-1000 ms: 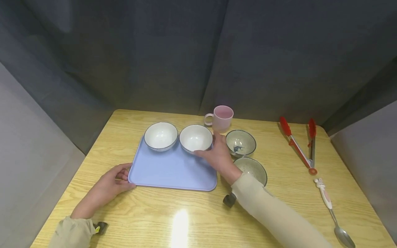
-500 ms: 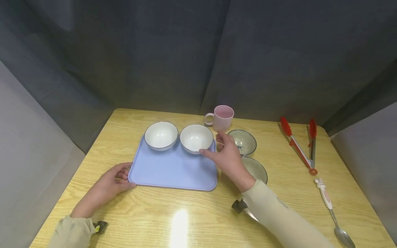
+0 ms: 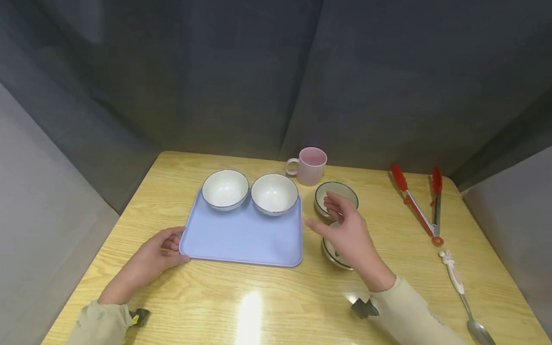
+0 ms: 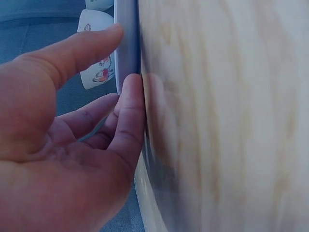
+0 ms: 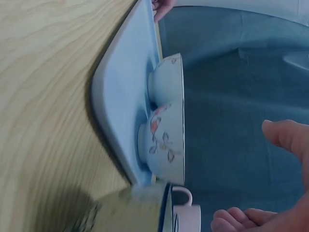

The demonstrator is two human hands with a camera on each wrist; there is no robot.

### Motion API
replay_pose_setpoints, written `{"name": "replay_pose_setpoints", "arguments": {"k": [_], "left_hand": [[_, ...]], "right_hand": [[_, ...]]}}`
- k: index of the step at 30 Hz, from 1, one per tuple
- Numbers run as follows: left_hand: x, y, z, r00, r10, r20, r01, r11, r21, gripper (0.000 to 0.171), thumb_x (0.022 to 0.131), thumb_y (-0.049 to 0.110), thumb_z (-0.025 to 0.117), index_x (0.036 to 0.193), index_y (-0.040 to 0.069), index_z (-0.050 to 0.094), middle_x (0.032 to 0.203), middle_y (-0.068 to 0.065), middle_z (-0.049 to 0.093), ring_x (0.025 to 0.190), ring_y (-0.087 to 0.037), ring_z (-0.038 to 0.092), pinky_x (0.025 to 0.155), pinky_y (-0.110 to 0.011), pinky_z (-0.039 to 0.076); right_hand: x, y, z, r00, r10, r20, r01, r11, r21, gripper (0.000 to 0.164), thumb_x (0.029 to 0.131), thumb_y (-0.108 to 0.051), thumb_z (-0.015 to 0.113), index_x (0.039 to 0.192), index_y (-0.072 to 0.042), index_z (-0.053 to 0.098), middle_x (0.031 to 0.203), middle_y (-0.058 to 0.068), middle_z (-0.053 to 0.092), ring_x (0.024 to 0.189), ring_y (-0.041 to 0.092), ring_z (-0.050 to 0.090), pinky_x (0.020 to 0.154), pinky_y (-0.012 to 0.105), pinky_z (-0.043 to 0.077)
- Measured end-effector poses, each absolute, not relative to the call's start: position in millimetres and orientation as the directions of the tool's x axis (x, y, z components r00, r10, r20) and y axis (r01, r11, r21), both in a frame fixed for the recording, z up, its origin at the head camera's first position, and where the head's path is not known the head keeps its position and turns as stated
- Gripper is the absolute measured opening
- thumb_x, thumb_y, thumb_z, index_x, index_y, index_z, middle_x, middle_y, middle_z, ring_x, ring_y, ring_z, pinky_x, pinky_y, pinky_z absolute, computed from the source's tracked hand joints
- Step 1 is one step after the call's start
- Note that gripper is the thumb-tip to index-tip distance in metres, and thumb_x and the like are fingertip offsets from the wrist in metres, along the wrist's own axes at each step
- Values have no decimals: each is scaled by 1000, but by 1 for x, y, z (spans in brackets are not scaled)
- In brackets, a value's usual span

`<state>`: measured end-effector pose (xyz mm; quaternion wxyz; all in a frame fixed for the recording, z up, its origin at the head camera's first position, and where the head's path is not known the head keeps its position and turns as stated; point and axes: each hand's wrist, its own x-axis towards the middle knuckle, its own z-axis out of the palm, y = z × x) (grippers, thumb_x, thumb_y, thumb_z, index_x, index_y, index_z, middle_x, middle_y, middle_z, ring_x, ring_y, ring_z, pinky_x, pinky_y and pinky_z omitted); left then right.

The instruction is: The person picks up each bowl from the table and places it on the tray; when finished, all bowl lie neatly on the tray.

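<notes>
A light blue tray (image 3: 241, 242) lies on the table with two white bowls along its back edge, the left bowl (image 3: 225, 189) and the right bowl (image 3: 274, 194). My left hand (image 3: 151, 258) holds the tray's front left corner between thumb and fingers. My right hand (image 3: 347, 235) hovers right of the tray, thumb and fingers spread apart, nothing between them. Beneath it are two greenish-grey bowls: the back bowl (image 3: 323, 194) and the front bowl (image 3: 334, 254), both partly hidden by the hand. The right wrist view shows painted decoration outside the nearer white bowl (image 5: 164, 145).
A pink mug (image 3: 311, 167) stands at the back of the table (image 3: 207, 306), behind the greenish-grey bowls. Red-tipped tongs (image 3: 420, 213) lie spread at the right. In front of them is a spoon (image 3: 459, 287) with a rabbit-shaped handle. Dark cloth hangs behind.
My right hand has let go of the right white bowl and drawn away right and toward me, over the greenish-grey bowls. The left hand keeps its place at the tray.
</notes>
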<state>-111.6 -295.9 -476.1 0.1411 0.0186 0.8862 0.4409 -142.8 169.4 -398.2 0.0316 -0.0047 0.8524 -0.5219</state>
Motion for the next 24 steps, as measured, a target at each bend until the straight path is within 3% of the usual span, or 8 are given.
{"name": "replay_pose_setpoints", "arguments": {"k": [7, 17, 24], "left_hand": [[-111, -296, -475, -956, 159, -247, -99, 618, 780, 84, 99, 19, 87, 166, -6, 42, 135, -17, 61, 122, -29, 63, 90, -24, 58], [-111, -295, -473, -954, 161, -251, -100, 620, 779, 85, 99, 20, 88, 166, -6, 42, 136, -17, 60, 122, -29, 63, 93, -28, 60], [-110, -295, -474, -954, 154, -259, -108, 627, 771, 86, 98, 23, 89, 167, -3, 44, 136, -16, 61, 123, -28, 61, 92, -21, 57]], "right_hand": [[-122, 196, -401, -1000, -14, -28, 18, 476, -879, 97, 95, -24, 92, 172, -7, 36, 168, 14, 51, 159, 31, 51, 132, 34, 40], [-104, 231, -410, -998, 46, -35, 54, 551, -833, 110, 95, -37, 93, 176, -6, 27, 174, 21, 41, 165, 45, 39, 135, 58, 34], [-96, 245, -421, -998, 33, -62, 70, 558, -827, 118, 94, -32, 93, 178, -4, 16, 176, 28, 32, 164, 54, 32, 134, 66, 31]]}}
